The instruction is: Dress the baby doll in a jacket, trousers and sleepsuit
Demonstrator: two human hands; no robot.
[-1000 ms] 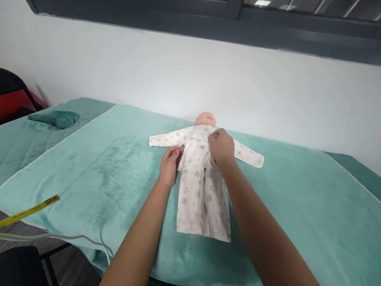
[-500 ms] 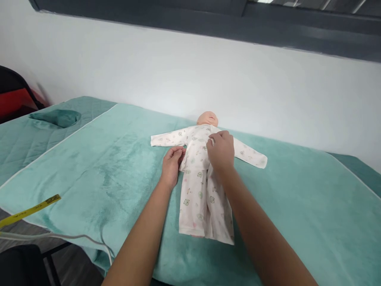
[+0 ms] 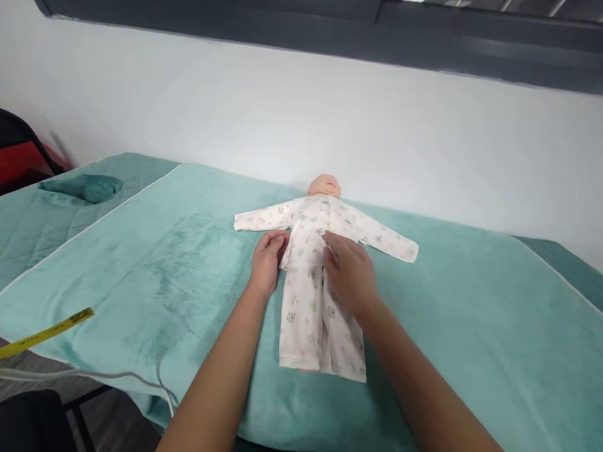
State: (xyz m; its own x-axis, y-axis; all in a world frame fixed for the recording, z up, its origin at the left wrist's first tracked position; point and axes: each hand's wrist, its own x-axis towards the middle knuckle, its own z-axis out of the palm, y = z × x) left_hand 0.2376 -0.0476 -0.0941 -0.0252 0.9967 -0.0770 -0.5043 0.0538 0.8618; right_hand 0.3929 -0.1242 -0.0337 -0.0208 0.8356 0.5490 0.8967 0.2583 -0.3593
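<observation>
A baby doll [image 3: 325, 186] lies on its back on the teal blanket [image 3: 188, 270], dressed in a white printed sleepsuit [image 3: 308, 295] with both sleeves spread out. My left hand [image 3: 267, 261] rests at the suit's left side near the waist, fingers curled on the fabric edge. My right hand [image 3: 347, 272] lies on the suit's front at the belly, fingers pinched on the cloth near the middle seam.
A yellow measuring tape [image 3: 44, 333] hangs at the blanket's near-left edge above a white cable [image 3: 94, 375]. A folded teal cloth [image 3: 82, 187] lies far left on a quilted mat. A white wall runs behind the bed.
My right hand slid down from the doll's chest to its belly along the suit's front. My left hand stayed at the suit's side.
</observation>
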